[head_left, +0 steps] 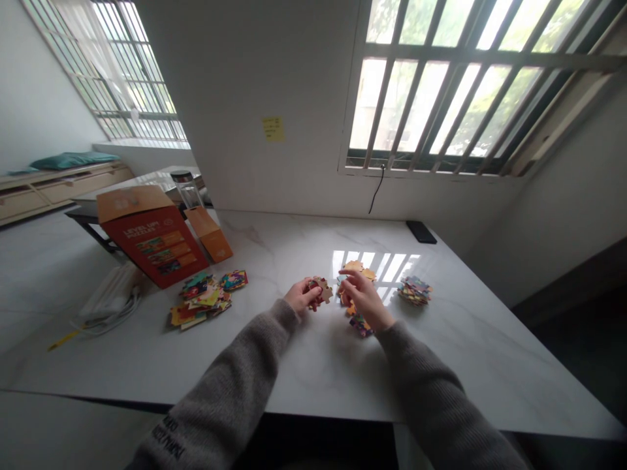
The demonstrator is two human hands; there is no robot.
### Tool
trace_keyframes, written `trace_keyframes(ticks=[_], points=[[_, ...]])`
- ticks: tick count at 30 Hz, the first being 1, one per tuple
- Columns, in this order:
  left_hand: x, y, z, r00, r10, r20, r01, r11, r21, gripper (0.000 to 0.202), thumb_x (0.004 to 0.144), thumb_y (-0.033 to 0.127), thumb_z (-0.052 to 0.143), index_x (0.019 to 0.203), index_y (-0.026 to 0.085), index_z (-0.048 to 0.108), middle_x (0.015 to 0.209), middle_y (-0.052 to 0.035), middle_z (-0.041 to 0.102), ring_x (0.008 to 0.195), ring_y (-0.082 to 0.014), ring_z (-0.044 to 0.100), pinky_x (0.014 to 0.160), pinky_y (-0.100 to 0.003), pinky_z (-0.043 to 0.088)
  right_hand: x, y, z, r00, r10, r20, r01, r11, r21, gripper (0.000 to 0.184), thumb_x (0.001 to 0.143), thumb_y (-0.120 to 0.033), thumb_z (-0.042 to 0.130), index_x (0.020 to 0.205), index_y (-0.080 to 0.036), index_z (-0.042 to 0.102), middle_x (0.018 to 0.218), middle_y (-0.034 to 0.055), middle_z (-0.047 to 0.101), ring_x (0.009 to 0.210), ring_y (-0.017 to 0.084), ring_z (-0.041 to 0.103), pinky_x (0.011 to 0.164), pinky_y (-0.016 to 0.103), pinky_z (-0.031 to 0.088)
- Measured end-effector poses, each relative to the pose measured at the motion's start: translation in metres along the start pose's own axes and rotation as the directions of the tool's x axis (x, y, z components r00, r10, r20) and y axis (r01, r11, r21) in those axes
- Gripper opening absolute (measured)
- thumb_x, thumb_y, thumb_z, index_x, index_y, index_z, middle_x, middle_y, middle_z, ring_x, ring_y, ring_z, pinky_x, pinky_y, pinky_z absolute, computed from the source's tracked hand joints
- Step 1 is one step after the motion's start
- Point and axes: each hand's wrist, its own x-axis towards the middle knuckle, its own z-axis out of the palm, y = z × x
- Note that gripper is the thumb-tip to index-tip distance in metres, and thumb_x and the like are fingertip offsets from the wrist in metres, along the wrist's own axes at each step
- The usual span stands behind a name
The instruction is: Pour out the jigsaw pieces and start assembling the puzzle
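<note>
A: Left side first?
B: orange box point(151, 235) far left; loose pile of pieces point(206, 297) just near-right of it; both well apart from the hands.
A: Left hand?
B: left hand point(301, 295) closed, thumb and fingers pinching a puzzle piece point(324, 290); the piece sticks out on the hand's right, low over the table point(294, 365).
A: Right hand?
B: right hand point(361, 295) just right of that piece; fingers half curled over a scatter of pieces point(361, 324); gripping one or not, cannot tell; small stack point(415, 290) further right, apart.
</note>
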Motion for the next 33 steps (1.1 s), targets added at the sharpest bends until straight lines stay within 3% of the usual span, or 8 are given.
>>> trace_keyframes(ticks=[3,6,12,16,19,23,28,33], points=[[0.003,0.003,-0.005,0.996,0.000,-0.085,-0.005,0.998,-0.064,0.044,0.071,0.039,0.073,0.100,0.010,0.057,0.072,-0.0050,0.065,0.049,-0.0109,0.056,0.038,-0.021,0.045,0.007,0.005,-0.033,0.977,-0.134,-0.163,0.078,0.947,-0.311,0.024,0.091,-0.038,0.047,0.102,-0.020,0.059,0.066,-0.0026,0.053,0.055,0.013,0.050,0.054,0.026,0.040],[0.005,0.004,-0.007,0.990,-0.001,-0.138,-0.013,0.994,-0.105,0.034,0.072,0.034,0.070,0.094,0.012,0.057,0.069,-0.0034,0.065,0.044,-0.0092,0.053,0.038,-0.021,0.046,0.008,0.013,-0.051,0.978,-0.208,-0.033,0.137,0.746,-0.652,0.021,0.090,-0.034,0.048,0.095,-0.019,0.062,0.072,0.0012,0.056,0.065,0.016,0.053,0.064,0.028,0.042],[0.006,0.001,-0.006,0.990,-0.009,-0.141,-0.006,0.995,-0.103,0.033,0.072,0.032,0.069,0.096,0.012,0.057,0.070,-0.0035,0.066,0.047,-0.0118,0.058,0.037,-0.021,0.045,-0.011,0.012,-0.017,0.985,-0.110,0.130,0.159,0.328,-0.931,0.031,0.082,-0.041,0.063,0.104,-0.019,0.060,0.105,0.0133,0.058,0.102,0.029,0.054,0.085,0.037,0.040],[0.006,0.000,-0.006,0.991,-0.027,-0.131,0.014,0.995,-0.099,0.039,0.071,0.033,0.070,0.101,0.012,0.056,0.078,-0.0065,0.068,0.056,-0.0164,0.065,0.037,-0.021,0.046,-0.018,0.007,0.002,0.991,-0.103,0.086,0.107,0.215,-0.971,0.017,0.087,-0.028,0.055,0.099,-0.017,0.059,0.101,0.0152,0.059,0.093,0.028,0.057,0.081,0.036,0.039],[0.006,0.001,-0.006,0.991,-0.024,-0.132,0.012,0.996,-0.091,0.039,0.072,0.033,0.069,0.102,0.012,0.057,0.076,-0.0059,0.068,0.058,-0.0170,0.066,0.038,-0.020,0.046,-0.016,0.006,0.001,0.990,-0.135,0.042,0.079,0.282,-0.956,0.015,0.091,-0.027,0.047,0.092,-0.018,0.060,0.094,0.0118,0.061,0.079,0.023,0.058,0.070,0.032,0.037],[0.006,0.001,-0.006,0.991,-0.020,-0.134,0.008,0.996,-0.088,0.039,0.072,0.033,0.069,0.102,0.012,0.056,0.069,-0.0033,0.065,0.056,-0.0174,0.065,0.037,-0.021,0.046,-0.007,0.006,-0.010,0.975,-0.204,-0.083,0.041,0.538,-0.842,0.021,0.094,-0.030,0.044,0.085,-0.020,0.060,0.082,0.0056,0.062,0.069,0.018,0.056,0.064,0.029,0.036],[0.005,0.003,-0.004,0.992,-0.031,-0.122,0.019,0.996,-0.092,0.041,0.071,0.034,0.072,0.101,0.010,0.057,0.066,-0.0029,0.064,0.044,-0.0115,0.056,0.037,-0.022,0.046,0.003,0.006,-0.019,0.968,-0.087,-0.236,0.019,0.961,-0.277,0.036,0.086,-0.051,0.057,0.077,-0.018,0.065,0.071,0.0031,0.061,0.066,0.016,0.054,0.063,0.028,0.041],[0.002,0.007,-0.002,0.994,-0.057,-0.094,0.045,0.991,-0.128,0.048,0.069,0.037,0.072,0.105,0.007,0.059,0.073,-0.0071,0.067,0.042,-0.0089,0.053,0.036,-0.022,0.044,0.003,0.003,-0.013,0.980,0.108,-0.169,-0.071,0.975,0.212,0.040,0.072,-0.056,0.071,0.077,-0.017,0.064,0.069,0.0022,0.065,0.059,0.012,0.051,0.060,0.027,0.043]])
